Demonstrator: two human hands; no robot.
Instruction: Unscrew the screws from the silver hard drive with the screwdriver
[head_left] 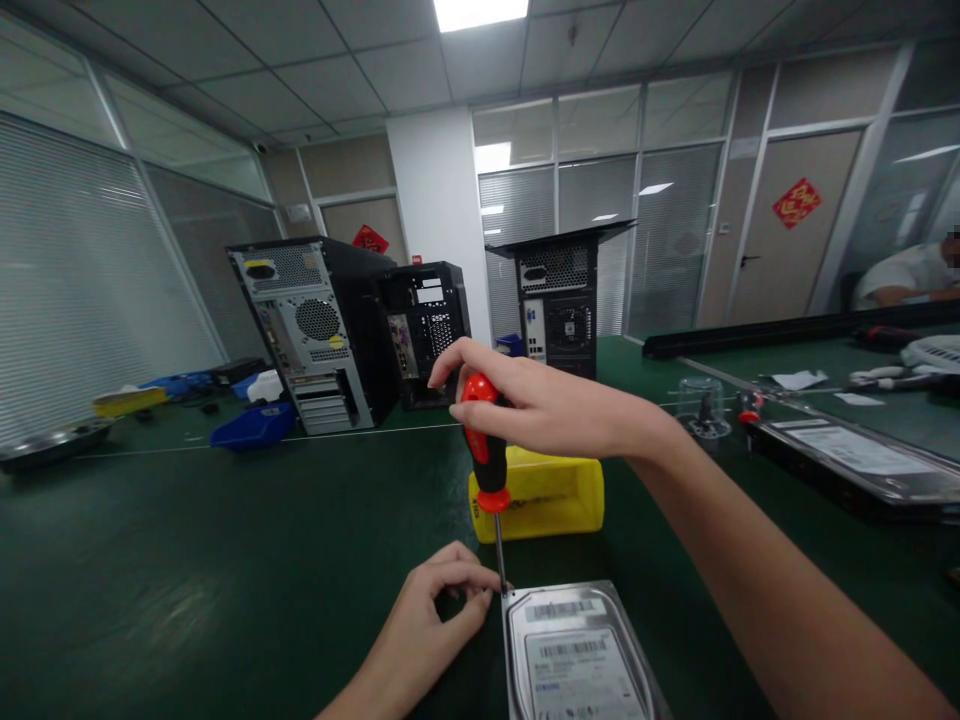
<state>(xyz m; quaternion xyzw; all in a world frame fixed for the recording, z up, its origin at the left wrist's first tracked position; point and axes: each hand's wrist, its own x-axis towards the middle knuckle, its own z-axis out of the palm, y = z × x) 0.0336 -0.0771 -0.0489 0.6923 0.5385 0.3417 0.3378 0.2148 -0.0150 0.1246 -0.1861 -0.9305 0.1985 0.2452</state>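
Note:
My right hand (517, 400) is wrapped around the top of a red and black screwdriver (489, 462), which stands nearly upright. Its metal shaft reaches down to the top left corner of a silver hard drive (574, 650) with white labels, lying on the green table. Beside that corner, my left hand (435, 610) has thumb and index finger curled together close to the screwdriver's tip. Whatever is between those fingertips is too small to make out. Just behind the drive sits a yellow bin (559, 495), partly covered by the screwdriver and my right hand.
Computer cases (352, 330) stand at the back, including one (559, 310) with a raised panel on top. A blue bin (253, 427) is on the left. Rightward are a clear cup (703, 405) and another drive (862, 455). A person (911, 275) sits at far right.

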